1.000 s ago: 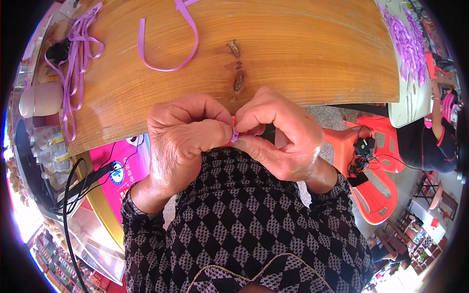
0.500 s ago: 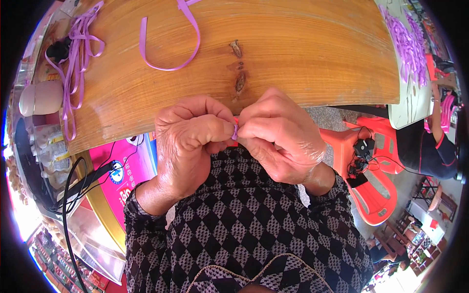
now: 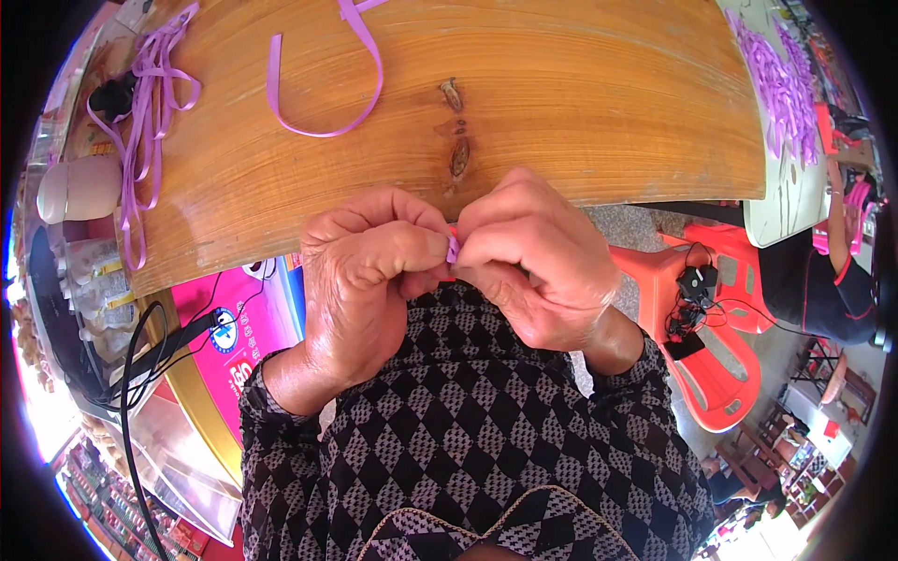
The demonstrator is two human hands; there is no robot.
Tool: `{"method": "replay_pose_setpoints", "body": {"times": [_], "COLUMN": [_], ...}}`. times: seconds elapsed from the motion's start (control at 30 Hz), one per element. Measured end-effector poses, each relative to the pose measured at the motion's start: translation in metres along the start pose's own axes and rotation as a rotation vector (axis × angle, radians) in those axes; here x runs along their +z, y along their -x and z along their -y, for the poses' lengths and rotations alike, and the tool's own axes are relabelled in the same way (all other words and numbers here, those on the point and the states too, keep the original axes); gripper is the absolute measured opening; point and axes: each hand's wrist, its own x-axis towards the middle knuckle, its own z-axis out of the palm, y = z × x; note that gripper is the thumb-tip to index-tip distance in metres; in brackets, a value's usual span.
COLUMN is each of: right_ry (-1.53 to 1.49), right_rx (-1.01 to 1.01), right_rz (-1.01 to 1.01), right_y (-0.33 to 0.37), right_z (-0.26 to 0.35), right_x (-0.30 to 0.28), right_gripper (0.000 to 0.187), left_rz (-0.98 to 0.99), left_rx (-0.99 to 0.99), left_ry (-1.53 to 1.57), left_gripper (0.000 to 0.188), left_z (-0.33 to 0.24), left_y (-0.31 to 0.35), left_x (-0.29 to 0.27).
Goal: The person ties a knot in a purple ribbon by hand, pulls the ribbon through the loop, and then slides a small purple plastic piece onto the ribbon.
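Note:
Both hands meet just past the near edge of the wooden table [image 3: 599, 112], over my lap. Between the fingertips shows a small piece of purple ribbon [image 3: 453, 250], mostly covered by the fingers. My left hand [image 3: 369, 276] pinches it from the left with thumb and forefinger. From the right, my right hand [image 3: 538, 266] pinches the same piece, its fingers curled in. A longer purple ribbon [image 3: 379, 79] lies in a loop on the table beyond my hands.
A bundle of purple ribbon [image 3: 154, 89] hangs at the left by a pale rounded object [image 3: 79, 189]. More purple ribbon pieces [image 3: 781, 93] lie on a white surface [image 3: 781, 215] at right. An orange plastic stool [image 3: 645, 280] holds black cables [image 3: 694, 290]. Another person [image 3: 814, 280] is at far right.
My hands have shifted very slightly, still pinching the small purple ribbon together. The other things lie as they did.

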Motion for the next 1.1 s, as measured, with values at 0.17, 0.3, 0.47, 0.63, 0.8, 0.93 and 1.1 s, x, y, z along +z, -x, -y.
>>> {"method": "replay_pose_setpoints", "body": {"times": [0.17, 0.3, 0.47, 0.63, 0.8, 0.93, 1.1], "right_ry": [-0.232, -0.146, -0.067, -0.086, -0.04, -0.042, 0.016], "right_rx": [0.312, 0.251, 0.188, 0.206, 0.169, 0.184, 0.118], "right_rz": [0.044, -0.026, -0.02, -0.002, 0.016, 0.019, 0.012], "right_y": [0.003, 0.001, -0.001, -0.004, -0.006, -0.005, -0.004], "right_z": [0.01, 0.009, 0.007, 0.009, 0.01, 0.013, 0.01], "right_x": [-0.012, -0.006, -0.007, -0.009, -0.012, -0.013, -0.011], "right_gripper": [0.034, 0.042, 0.035, 0.03, 0.029, 0.03, 0.032], "left_rz": [-0.051, 0.054, 0.141, 0.161, 0.164, -0.01, 0.136], "left_rx": [0.07, 0.062, 0.065, 0.107, 0.129, 0.153, 0.134], "left_ry": [-0.251, -0.263, -0.315, -0.204, -0.192, -0.251, -0.282], "left_gripper": [0.006, 0.008, 0.013, 0.016, 0.016, 0.015, 0.019], "left_z": [-0.008, -0.008, -0.012, -0.005, -0.004, -0.004, -0.005], "left_y": [0.009, 0.015, 0.018, 0.02, 0.02, 0.022, 0.021], "left_x": [0.005, 0.003, -0.003, -0.007, -0.009, -0.001, -0.006]}}
